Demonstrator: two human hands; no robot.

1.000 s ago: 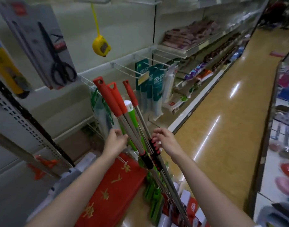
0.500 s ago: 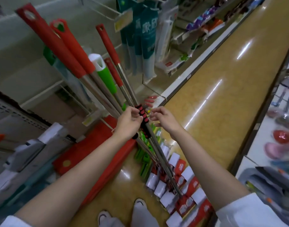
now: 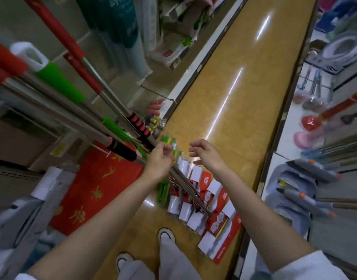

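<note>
A bundle of metal mop poles (image 3: 104,98) with red and green handles leans from the upper left down to packaged mop heads (image 3: 204,201) on the floor. One pole carries a red-and-black ribbed grip (image 3: 139,126), another a black grip (image 3: 121,150). My left hand (image 3: 159,160) grips the poles just below these grips, fingers curled round them. Beside it on the right, my right hand (image 3: 207,155) hovers free, fingers loosely spread and holding nothing.
A red mat (image 3: 96,184) with gold characters lies at the left. Shelving (image 3: 133,37) with hanging packages runs along the left of the yellow aisle floor (image 3: 234,87). Plungers (image 3: 313,126) and grey tools (image 3: 307,186) fill the right shelf. My shoes (image 3: 165,235) stand below.
The view has tilted down towards the floor. My right hand has let go of the ribbed grip and drawn away to the right. My left hand has slid lower on the poles.
</note>
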